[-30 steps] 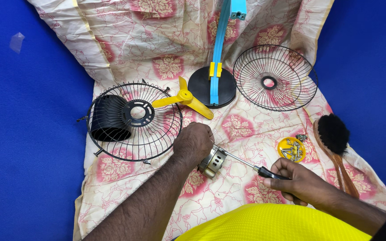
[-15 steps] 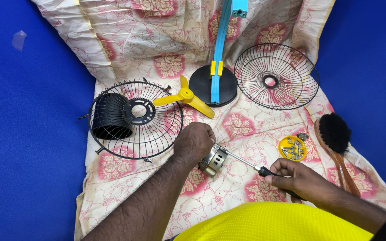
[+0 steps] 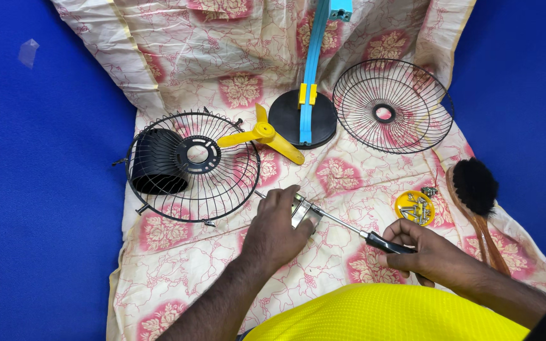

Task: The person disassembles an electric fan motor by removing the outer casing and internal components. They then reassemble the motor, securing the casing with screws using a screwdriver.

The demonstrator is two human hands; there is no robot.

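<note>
Under my left hand (image 3: 277, 228) sits the small metal motor unit (image 3: 305, 211), pinned to the floral cloth (image 3: 178, 38); fingers curled closed over it, only its silver edge showing past the knuckles. My right hand (image 3: 426, 254) is wrapped shut on the black handle of a screwdriver (image 3: 349, 227), shaft running up-left so the tip meets the motor right beside my left fingertips. Judging the step: working a screw on the motor housing, left hand bracing, right hand driving. Can't tell whether the tip is seated in a screw head, my fingers hide it. Just above my left hand lies the rear wire guard (image 3: 192, 165) with a black cylindrical cover (image 3: 157, 161) sitting inside it. Up and between the hands, the yellow fan blade (image 3: 264, 136) touches the black round base (image 3: 303, 117) with its blue stand (image 3: 314, 63). Above my right hand, the front wire guard (image 3: 393, 106). Just beside my right hand, a yellow dish of screws (image 3: 414, 208); further right, a wooden brush (image 3: 478, 202). Next move probably needs steady downward pressure along the shaft and a firm brace so the motor doesn't spin or slide on the cloth.
</note>
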